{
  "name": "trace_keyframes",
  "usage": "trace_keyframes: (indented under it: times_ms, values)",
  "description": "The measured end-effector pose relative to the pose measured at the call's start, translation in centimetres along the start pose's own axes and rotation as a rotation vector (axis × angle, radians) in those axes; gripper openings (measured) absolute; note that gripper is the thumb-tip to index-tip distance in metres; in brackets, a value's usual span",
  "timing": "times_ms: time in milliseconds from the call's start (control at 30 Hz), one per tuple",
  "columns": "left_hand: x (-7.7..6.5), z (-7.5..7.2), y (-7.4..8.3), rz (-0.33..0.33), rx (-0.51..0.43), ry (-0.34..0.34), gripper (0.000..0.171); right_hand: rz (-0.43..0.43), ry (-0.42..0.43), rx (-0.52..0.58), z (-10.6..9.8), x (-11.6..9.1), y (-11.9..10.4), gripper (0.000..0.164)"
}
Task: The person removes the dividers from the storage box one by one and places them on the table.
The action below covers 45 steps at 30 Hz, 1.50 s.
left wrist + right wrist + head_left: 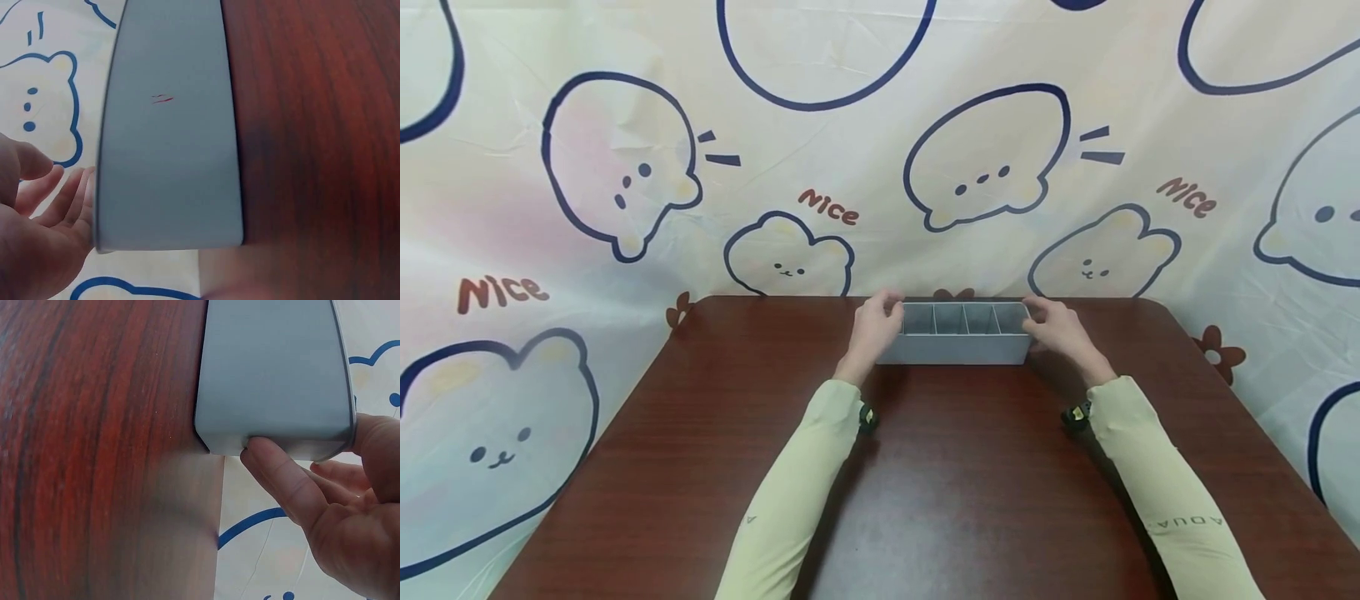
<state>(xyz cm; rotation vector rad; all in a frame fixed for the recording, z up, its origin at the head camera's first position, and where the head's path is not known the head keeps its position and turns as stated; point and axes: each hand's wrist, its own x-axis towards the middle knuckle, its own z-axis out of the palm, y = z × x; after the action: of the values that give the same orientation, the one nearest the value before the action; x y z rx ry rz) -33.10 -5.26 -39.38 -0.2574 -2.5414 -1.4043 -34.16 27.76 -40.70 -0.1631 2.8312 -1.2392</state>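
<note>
A long grey box [955,350] with thin dividers forming several compartments sits by the table's far edge, its open side up. At its left end is my left hand [874,325]. The left wrist view shows that hand [44,219] with its fingers extended beside the box's end and its thumb apart; part of the fingers is hidden behind the box [169,156]. My right hand [1060,329] is at the other end. In the right wrist view one extended finger [284,478] touches the end face of the box [275,375], and the hand reaches up beside the rim.
The brown wooden table [925,500] extends from the box toward me. Behind it and at both sides hangs a pale curtain [880,167] printed with blue-outlined bears. A dark watch-like band [867,418] is at the left wrist, another band [1077,415] at the right.
</note>
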Motion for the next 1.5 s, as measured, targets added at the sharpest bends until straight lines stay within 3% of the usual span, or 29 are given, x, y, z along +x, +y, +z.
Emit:
trace_keyframes:
  times_ms: [267,533,733,1067,1500]
  values:
    - [0.1,0.1,-0.6,-0.025,-0.011,-0.011,0.024,0.003,-0.017,-0.008,-0.1,0.0,-0.1,0.057]
    - [1.3,0.1,-0.4,-0.128,0.061,-0.135,0.035,0.011,-0.021,-0.014,-0.1,0.0,0.0,0.058]
    - [1.7,0.2,0.3,-0.164,0.139,-0.205,0.046,0.008,-0.026,-0.022,-0.1,-0.1,0.2,0.057]
    - [1.6,1.0,0.8,-0.171,0.235,-0.164,0.040,0.009,-0.023,-0.010,-0.1,-0.3,0.0,0.057]
    - [2.2,0.8,1.2,-0.207,0.269,-0.218,0.039,-0.003,-0.026,-0.013,-0.2,-0.1,0.1,0.057]
